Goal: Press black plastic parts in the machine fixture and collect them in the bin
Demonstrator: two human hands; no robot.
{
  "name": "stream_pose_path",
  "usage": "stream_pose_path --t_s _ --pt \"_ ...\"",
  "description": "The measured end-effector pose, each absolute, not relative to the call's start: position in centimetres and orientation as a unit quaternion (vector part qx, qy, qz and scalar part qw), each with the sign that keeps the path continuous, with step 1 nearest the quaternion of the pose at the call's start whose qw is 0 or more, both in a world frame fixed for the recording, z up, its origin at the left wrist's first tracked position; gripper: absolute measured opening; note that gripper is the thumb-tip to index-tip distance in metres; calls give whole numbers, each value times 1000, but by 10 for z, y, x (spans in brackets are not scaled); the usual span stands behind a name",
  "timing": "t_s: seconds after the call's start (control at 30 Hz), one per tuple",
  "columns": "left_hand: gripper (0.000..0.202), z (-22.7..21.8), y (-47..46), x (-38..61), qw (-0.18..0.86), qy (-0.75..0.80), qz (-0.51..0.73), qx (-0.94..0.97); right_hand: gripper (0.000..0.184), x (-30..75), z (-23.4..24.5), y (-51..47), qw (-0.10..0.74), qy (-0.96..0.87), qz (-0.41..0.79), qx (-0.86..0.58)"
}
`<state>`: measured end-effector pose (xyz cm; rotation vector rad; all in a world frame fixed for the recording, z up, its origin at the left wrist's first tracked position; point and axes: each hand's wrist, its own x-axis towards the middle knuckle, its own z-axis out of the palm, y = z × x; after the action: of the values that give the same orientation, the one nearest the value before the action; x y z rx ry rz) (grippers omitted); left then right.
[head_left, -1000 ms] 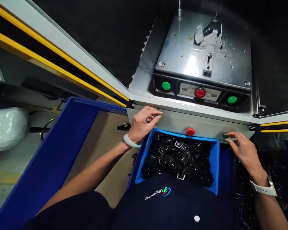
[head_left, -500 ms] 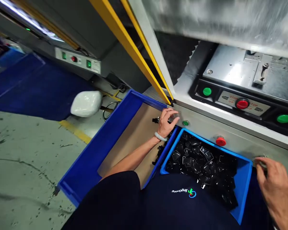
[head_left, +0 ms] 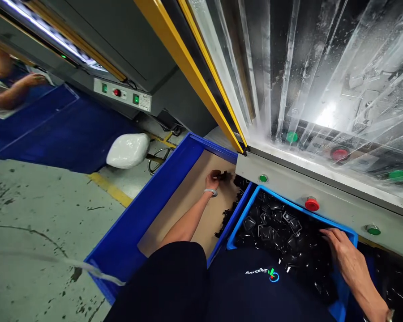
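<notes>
My left hand (head_left: 212, 181) is down inside the dark blue bin (head_left: 121, 235), its fingers closed on a small black plastic part (head_left: 225, 175) above the brown liner (head_left: 184, 201). More black parts (head_left: 230, 214) lie along the bin's right side. My right hand (head_left: 345, 252) reaches over the right side of the bright blue bin (head_left: 352, 237), with its fingers stretched toward the pile of glossy black plastic parts (head_left: 275, 228). Its fingertips are at the pile, and nothing shows between them.
A transparent guard (head_left: 309, 76) covers the machine's metal plate. A red button (head_left: 311, 204) and green buttons (head_left: 263, 178), (head_left: 372, 230) line the front panel. A wrapped white stool seat (head_left: 127, 150) stands at left; beyond it is a co-worker's arm (head_left: 23, 87).
The transparent guard has come down over the machine. My left hand has moved from the panel's left button into the dark blue bin; my right hand has moved from the right button to the bright blue bin.
</notes>
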<state>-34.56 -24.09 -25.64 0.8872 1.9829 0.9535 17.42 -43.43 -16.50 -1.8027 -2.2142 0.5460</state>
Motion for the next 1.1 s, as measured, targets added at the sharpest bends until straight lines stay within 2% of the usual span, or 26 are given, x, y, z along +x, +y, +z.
stream_pose_path --t_s 0.17,0.3,0.47,0.6,0.67,0.8,0.97,1.1 --pt "18 -236 -248 -348 463 722 450 248 33 167 -145 -433 216 -702 250 -631" --pt "24 -207 -256 -327 532 646 504 210 33 150 -115 -419 249 -657 259 -663" --pt "28 -164 -264 -272 596 557 545 193 22 113 -70 -388 303 -649 316 -623" --pt "43 -123 -270 -215 639 509 512 266 19 82 -39 -361 365 -631 333 -598" --pt "48 -105 -274 -188 644 495 477 335 18 71 -29 -348 386 -626 339 -587" --pt "46 -78 -279 -145 624 468 414 470 15 66 -18 -331 381 -639 335 -578" --pt "32 -64 -278 -112 559 453 398 569 17 82 -18 -323 341 -636 351 -596" --pt "18 -54 -269 -96 536 399 409 622 22 99 -18 -314 353 -614 337 -620"
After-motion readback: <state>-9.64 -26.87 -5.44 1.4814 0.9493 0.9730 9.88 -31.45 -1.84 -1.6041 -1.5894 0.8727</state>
